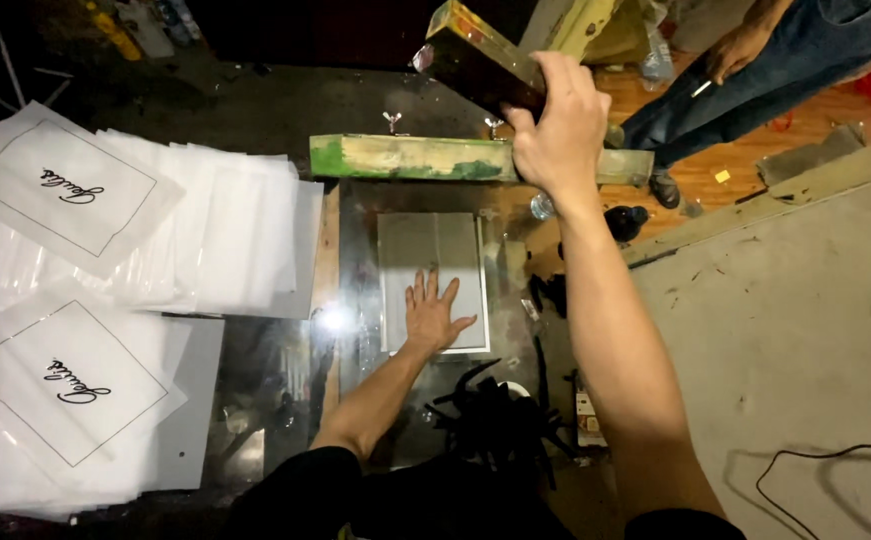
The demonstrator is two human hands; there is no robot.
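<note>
A dark, glossy glass-topped work table (285,390) fills the middle of the head view, with a pale grey concrete slab (805,330) lying to its right and an orange-brown floor (755,150) beyond. On the table's left side lie spread stacks of translucent white plastic bags (225,240), each printed with a thin black rectangle and a black script mark; two of them, one at the upper left (70,185) and one at the lower left (70,385), lie on top, tilted. Along the far edge of the glass runs a long wooden bar smeared with green paint (410,157), fitted with metal wing nuts (392,121). In front of it, flat on the glass, rests a blank translucent white plastic bag (433,255). The left hand (433,312) lies on the near part of this bag, palm down, fingers spread apart and gripping nothing. The right hand (558,125) is raised above the bar with fingers closed around a dark block-shaped wooden tool with yellowish edges (475,62), held tilted up to the left. A black clump of tangled strips (495,420) sits just near the left forearm. At the upper right another person's hand (735,50) hangs beside a blue-trousered leg (755,85), well apart from the table.
</note>
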